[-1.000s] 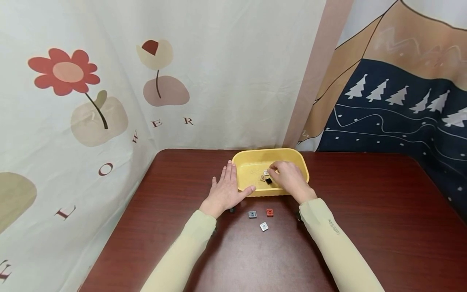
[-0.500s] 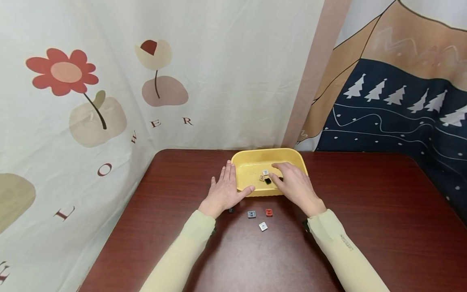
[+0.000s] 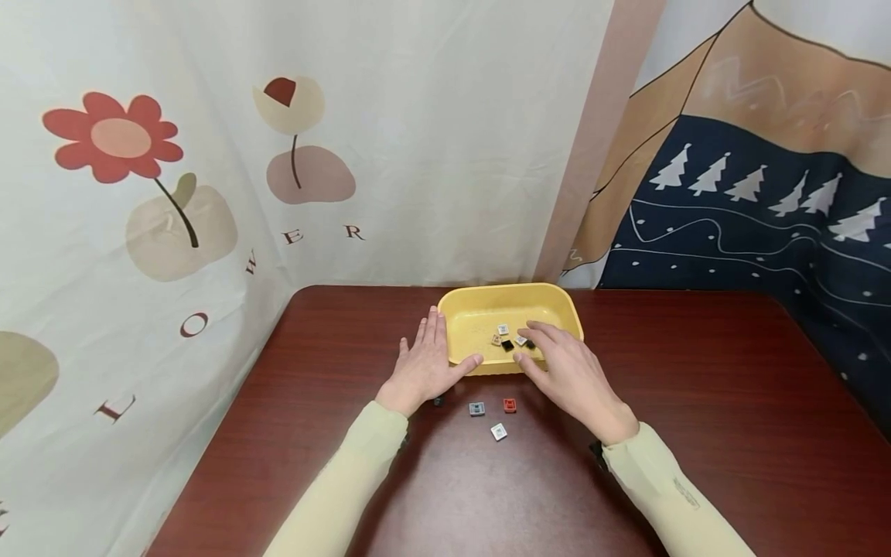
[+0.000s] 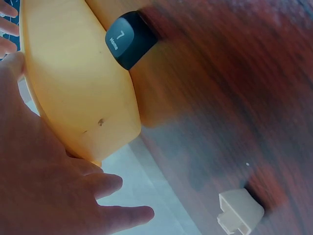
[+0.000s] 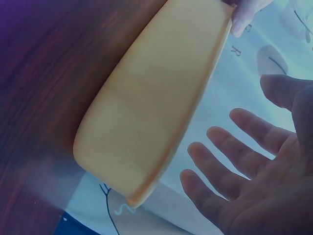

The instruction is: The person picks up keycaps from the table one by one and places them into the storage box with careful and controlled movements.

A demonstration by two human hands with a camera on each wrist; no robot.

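Note:
My left hand (image 3: 419,365) lies with straight fingers against the left end of a yellow plastic tub (image 3: 480,298), its thumb over the near rim. Over the tub's near right rim hovers my right hand (image 3: 574,375), fingers spread and holding nothing. Inside the tub lie several small keycaps: a white keycap (image 3: 503,329), a tan keycap (image 3: 496,340), a black keycap (image 3: 506,346), and more partly hidden by the right fingers. On the table in front are a grey keycap (image 3: 476,408), a red keycap (image 3: 510,405) and another white keycap (image 3: 499,432).
A dark keycap (image 4: 131,41), marked 7 Home, stands beside the tub near my left wrist. The reddish-brown table (image 3: 696,402) extends to both sides. Behind its far edge hangs a printed curtain (image 3: 445,155).
My right hand has drawn back toward me and to the right, its fingers spreading from a closer pose. More keycaps in the tub now show. The left hand stays on the tub.

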